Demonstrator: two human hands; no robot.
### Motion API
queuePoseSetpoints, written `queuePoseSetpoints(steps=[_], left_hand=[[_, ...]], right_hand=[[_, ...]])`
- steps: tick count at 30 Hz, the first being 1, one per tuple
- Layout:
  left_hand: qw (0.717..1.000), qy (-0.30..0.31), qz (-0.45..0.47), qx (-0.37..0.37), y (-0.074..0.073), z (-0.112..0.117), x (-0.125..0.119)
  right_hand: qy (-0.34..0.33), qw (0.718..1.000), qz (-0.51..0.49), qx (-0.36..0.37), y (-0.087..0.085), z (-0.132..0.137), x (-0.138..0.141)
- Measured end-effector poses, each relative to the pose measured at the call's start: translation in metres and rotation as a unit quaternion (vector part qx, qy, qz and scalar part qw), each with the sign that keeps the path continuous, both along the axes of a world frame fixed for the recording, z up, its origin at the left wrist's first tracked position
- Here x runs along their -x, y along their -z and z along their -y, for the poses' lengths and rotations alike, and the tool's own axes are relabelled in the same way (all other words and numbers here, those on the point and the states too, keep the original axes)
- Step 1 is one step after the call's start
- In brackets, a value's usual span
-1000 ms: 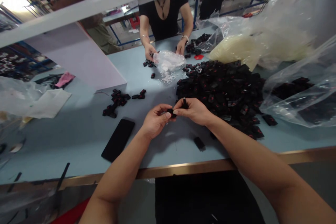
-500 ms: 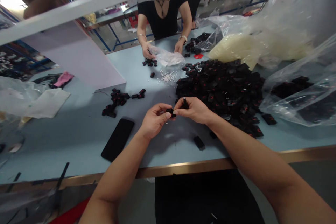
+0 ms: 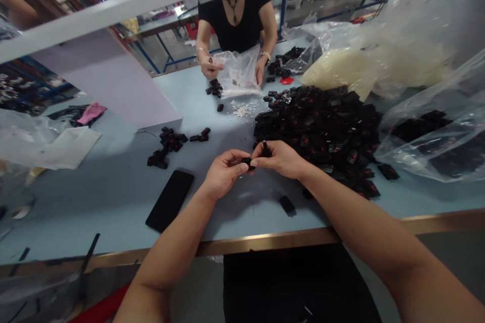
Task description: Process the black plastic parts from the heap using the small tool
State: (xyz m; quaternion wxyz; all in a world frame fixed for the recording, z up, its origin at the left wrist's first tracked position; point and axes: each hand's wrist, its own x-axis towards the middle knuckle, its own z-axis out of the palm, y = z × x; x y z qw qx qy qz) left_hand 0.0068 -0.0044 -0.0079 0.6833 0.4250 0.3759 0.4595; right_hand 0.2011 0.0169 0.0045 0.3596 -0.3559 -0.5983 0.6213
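My left hand (image 3: 224,174) pinches a small black block (image 3: 247,162) between thumb and fingers, just above the table. Opposite it, my right hand (image 3: 279,158) is closed, with thumb and fingertip touching the block's right side. A slim black tool (image 3: 265,149) with a pale tip stands up from the fingers of my right hand. Fingertips partly cover the block, so its details cannot be made out. On the table below my right wrist lies a loose black block (image 3: 287,205). Tiny white pieces (image 3: 242,109) are heaped beyond my hands.
A large pile of black blocks (image 3: 318,131) spreads to the right, beside clear plastic bags (image 3: 424,156). Left of my hands lie a black phone-like slab (image 3: 170,201) and a smaller cluster of blocks (image 3: 166,147). Across the table a co-worker handles a clear bag (image 3: 238,75).
My hands stay almost in place, still together at the black block. Across the table, the co-worker has lifted the clear bag more upright and spread it out.
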Motion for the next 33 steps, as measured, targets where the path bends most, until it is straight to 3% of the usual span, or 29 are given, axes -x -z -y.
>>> queuePoseSetpoints(steps=[9,16,20,23,27,30,33], left_hand=[[1.0,-0.016,0.017,0.016,-0.001,-0.002,0.0],[1.0,-0.021,0.015,0.01,0.0,-0.001,-0.001],[0.999,-0.027,0.017,0.013,-0.001,-0.001,-0.001],[0.998,-0.066,0.023,0.005,-0.004,-0.004,0.002],[0.991,-0.136,0.02,-0.002,-0.006,-0.011,0.009],[0.987,-0.159,0.014,0.003,-0.004,-0.014,0.01],[0.988,-0.155,0.01,0.009,-0.003,-0.013,0.01]], right_hand=[[0.053,0.997,-0.019,0.051,0.009,-0.003,0.002],[0.057,0.997,-0.008,0.049,0.003,0.0,0.003],[0.064,0.998,0.021,0.016,0.005,0.0,0.002],[0.082,0.991,0.083,-0.073,0.013,-0.005,0.002],[0.012,0.94,0.226,-0.256,0.025,-0.004,0.007],[-0.049,0.865,0.341,-0.366,0.028,0.003,0.013],[-0.061,0.793,0.439,-0.417,0.024,0.01,0.02]])
